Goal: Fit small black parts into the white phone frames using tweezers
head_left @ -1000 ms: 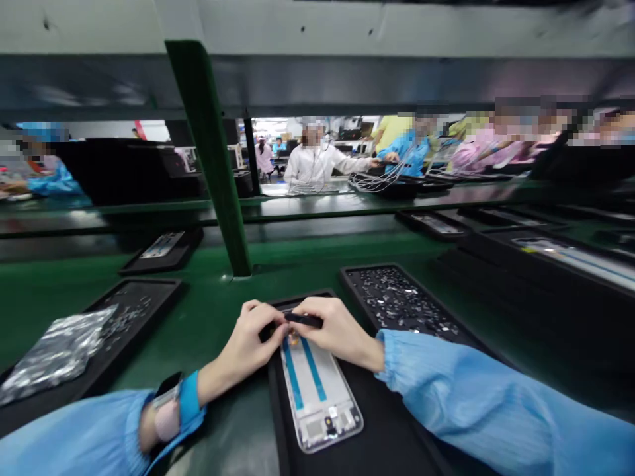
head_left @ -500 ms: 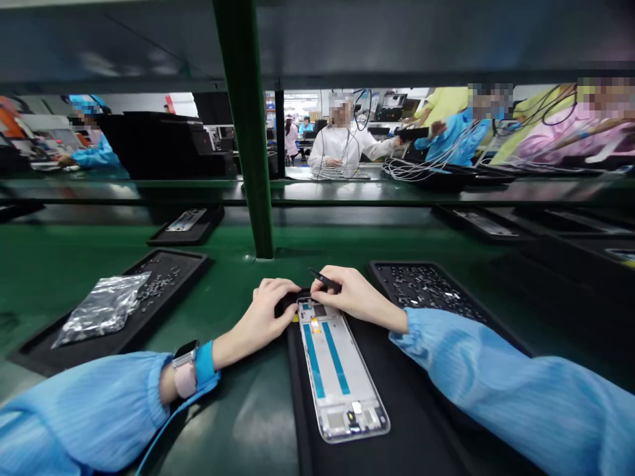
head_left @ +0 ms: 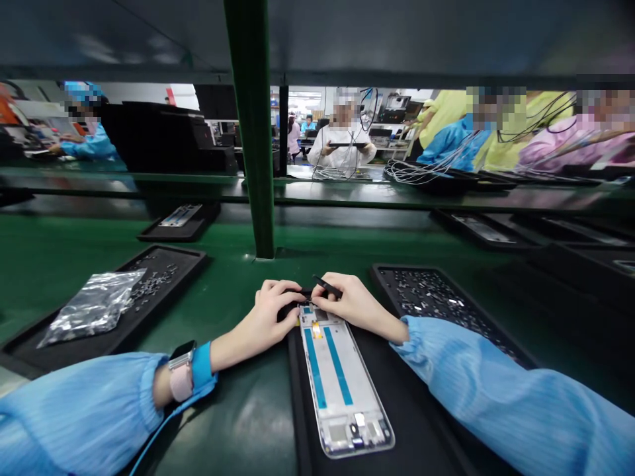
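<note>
A white phone frame (head_left: 342, 383) with two blue strips lies on a black tray (head_left: 426, 430) in front of me. My left hand (head_left: 268, 317) rests curled at the frame's top left corner, its fingertips pressed on the edge. My right hand (head_left: 347, 303) is closed around black tweezers (head_left: 325, 285), whose tips point down at the frame's top end. Both hands meet over that top edge. A small yellow part sits just below them on the frame.
A black tray of small parts (head_left: 436, 297) lies to the right. On the left, another tray (head_left: 124, 297) holds tiny parts and a clear plastic bag (head_left: 94, 307). A green post (head_left: 253, 132) stands behind my hands. Other workers sit across the green conveyor (head_left: 347, 238).
The view has risen and steadied, showing more of the frame. My hands stay at its top end; the tweezers turned from lying crosswise to pointing down at the frame.
</note>
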Action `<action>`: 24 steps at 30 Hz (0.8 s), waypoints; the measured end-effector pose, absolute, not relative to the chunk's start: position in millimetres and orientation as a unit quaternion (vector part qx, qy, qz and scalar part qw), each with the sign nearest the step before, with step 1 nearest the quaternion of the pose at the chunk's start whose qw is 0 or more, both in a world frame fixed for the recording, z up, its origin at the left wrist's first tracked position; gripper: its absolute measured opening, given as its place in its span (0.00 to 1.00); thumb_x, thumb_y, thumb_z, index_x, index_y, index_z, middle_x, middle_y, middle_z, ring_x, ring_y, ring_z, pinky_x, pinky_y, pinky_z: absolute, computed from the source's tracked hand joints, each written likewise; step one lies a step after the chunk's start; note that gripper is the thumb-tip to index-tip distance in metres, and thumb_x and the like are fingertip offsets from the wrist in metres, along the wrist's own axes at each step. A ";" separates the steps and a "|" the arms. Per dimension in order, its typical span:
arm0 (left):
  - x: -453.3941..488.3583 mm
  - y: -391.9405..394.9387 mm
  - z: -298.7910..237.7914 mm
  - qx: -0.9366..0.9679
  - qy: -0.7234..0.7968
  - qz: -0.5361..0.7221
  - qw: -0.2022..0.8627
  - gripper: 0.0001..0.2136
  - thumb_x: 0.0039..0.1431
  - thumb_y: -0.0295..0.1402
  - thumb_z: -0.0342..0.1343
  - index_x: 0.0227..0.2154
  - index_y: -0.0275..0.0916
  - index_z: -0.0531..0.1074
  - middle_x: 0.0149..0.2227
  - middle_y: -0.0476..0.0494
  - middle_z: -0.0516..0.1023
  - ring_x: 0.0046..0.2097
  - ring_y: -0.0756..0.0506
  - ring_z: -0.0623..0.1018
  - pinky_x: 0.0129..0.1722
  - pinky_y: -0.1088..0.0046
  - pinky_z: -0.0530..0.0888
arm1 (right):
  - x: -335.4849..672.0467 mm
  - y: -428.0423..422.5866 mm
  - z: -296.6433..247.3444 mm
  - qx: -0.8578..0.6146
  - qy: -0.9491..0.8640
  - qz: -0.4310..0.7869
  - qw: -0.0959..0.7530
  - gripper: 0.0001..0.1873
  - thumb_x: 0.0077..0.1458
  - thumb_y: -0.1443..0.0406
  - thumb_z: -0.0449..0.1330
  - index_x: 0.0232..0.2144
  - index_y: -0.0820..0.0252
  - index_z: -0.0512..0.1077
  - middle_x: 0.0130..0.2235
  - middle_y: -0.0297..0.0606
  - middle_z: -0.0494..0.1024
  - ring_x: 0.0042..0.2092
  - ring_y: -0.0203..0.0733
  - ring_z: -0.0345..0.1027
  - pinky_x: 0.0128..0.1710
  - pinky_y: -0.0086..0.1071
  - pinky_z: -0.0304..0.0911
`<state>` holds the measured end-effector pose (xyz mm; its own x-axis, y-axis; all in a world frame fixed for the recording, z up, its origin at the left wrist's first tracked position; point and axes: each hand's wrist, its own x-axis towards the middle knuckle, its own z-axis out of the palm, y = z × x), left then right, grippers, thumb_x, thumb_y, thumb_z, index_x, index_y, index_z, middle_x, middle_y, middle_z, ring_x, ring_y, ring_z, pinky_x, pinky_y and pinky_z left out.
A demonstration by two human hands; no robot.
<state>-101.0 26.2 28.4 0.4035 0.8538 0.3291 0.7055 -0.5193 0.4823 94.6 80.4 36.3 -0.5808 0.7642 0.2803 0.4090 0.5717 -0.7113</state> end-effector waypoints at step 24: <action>-100.8 26.4 27.4 0.834 0.459 0.279 0.124 0.12 0.59 0.27 0.45 0.43 0.40 0.70 0.49 0.43 0.68 0.49 0.42 0.63 0.49 0.58 0.63 | 84.7 72.5 36.8 -0.329 -0.892 0.170 0.259 0.07 0.41 0.76 0.56 0.25 0.63 0.66 0.28 0.31 0.66 0.29 0.32 0.57 0.29 0.26 0.51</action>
<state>-100.8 26.4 27.4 0.4232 0.8349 0.3519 0.6963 -0.5482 0.4633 84.7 72.5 36.8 -0.6500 0.6745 0.3500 0.4980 0.7260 -0.4743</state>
